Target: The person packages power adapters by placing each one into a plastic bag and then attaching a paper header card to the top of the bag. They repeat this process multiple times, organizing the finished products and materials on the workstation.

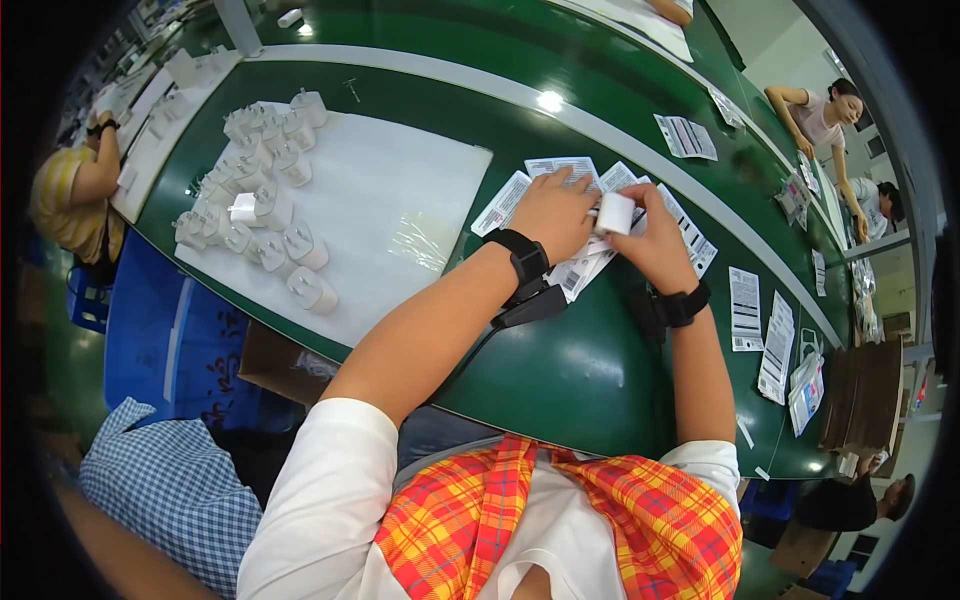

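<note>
My right hand pinches a white plug charger between thumb and fingers, just above a fan of printed cards on the green table. Beside it my left hand lies on the cards with its fingers stretched out, close to the charger. The fingers partly cover the cards below. On the left, many white plug chargers stand grouped on a white sheet, most with their metal prongs up. A piece of clear plastic film lies on the sheet's near right part.
More printed cards and packs lie to the right, before a stack of brown cardboard. A blue bin and a cardboard box stand below the table's left edge. Other people sit around nearby tables.
</note>
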